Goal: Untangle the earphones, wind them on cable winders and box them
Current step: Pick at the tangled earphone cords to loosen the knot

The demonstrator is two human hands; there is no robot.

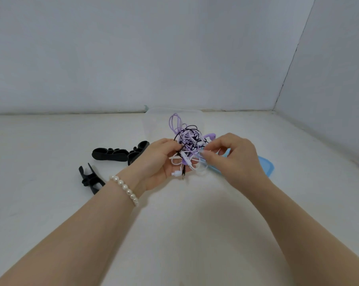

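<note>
- One white table (50,203) fills the lower view, and pale grey walls (133,48) rise behind it and to the right, meeting in a corner at the far right.
- Three black cable winders lie to the left: one long winder (109,154), a second winder (137,150) touching its right end, and a third winder (89,179) nearer the person.
- One clear box (153,124) stands behind the hands; one blue lid (266,166) lies flat to the right.
- One tangle of earphones (187,141), with purple, white and black cords, is held above the table between both hands; how many sets it holds cannot be told.
- The left hand (160,162), palm up, cradles the tangle with fingers curled round it; a pearl bracelet (125,188) circles its wrist.
- The right hand (232,155), fingers bent, pinches a pale cord at the tangle's right side.
</note>
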